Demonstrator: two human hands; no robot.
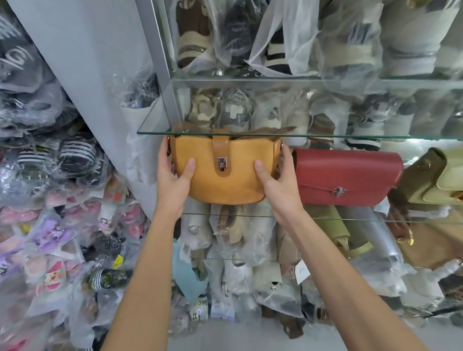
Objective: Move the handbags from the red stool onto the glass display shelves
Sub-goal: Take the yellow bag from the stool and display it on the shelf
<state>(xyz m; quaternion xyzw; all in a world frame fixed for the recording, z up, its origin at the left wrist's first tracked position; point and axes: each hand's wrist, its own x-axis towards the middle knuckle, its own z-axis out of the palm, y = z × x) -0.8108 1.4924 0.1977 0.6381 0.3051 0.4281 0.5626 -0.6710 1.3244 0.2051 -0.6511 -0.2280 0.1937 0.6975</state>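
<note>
A mustard-yellow handbag (225, 175) with a brown strap tab and a metal clasp stands at the left end of a glass shelf (358, 219). My left hand (174, 180) grips its left side and my right hand (276, 184) grips its right side, thumbs on the front face. Its top sits just under the front edge of the glass shelf above (328, 136). To its right on the same shelf stands a red flap handbag (348, 176), then an olive and cream handbag (440, 178). The red stool is out of view.
Plastic-wrapped bags fill the upper shelves (273, 42) and the space below (241, 267). Bagged slippers and shoes (42, 208) are piled at the left beside a grey wall panel (90, 75). A metal cabinet post (163, 59) rises at the shelf's left end.
</note>
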